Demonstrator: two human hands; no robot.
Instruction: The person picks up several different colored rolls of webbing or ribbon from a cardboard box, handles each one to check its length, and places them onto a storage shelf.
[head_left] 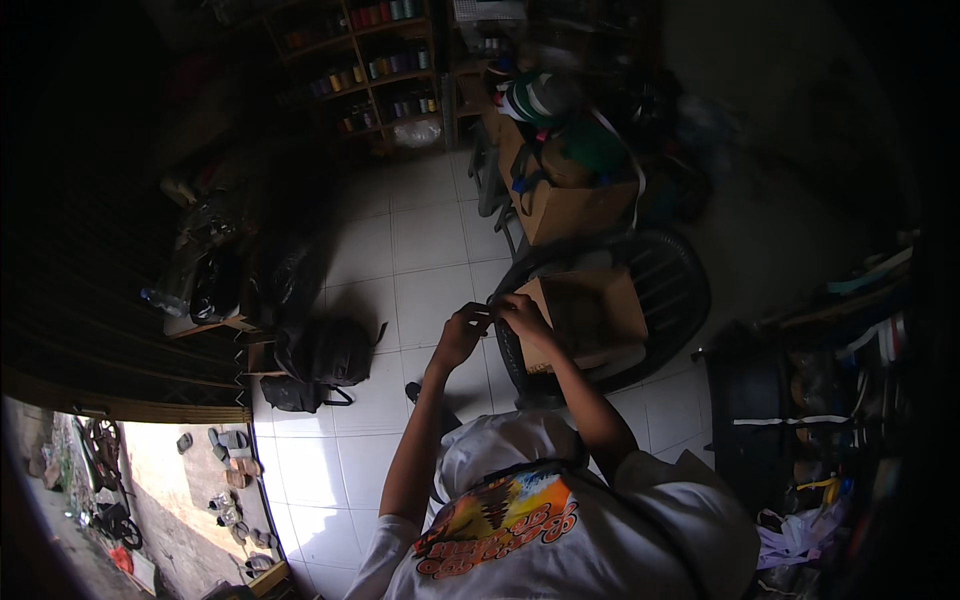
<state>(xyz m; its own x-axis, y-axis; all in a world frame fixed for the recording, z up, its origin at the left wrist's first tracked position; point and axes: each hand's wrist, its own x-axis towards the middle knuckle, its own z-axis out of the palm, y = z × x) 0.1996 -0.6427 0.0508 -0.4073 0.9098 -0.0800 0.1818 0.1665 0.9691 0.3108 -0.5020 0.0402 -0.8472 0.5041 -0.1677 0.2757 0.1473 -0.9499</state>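
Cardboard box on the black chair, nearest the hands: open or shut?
Open. No lid covers the cardboard box on the black chair; its shadowed inside shows between the walls.

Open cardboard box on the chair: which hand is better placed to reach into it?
Probably the right hand: it appears at the left edge of the box, while the left hand is farther left, over the tiled floor.

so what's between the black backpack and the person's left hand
In the head view, white floor tiles show between the black backpack and the left hand; the hand is raised above the floor.
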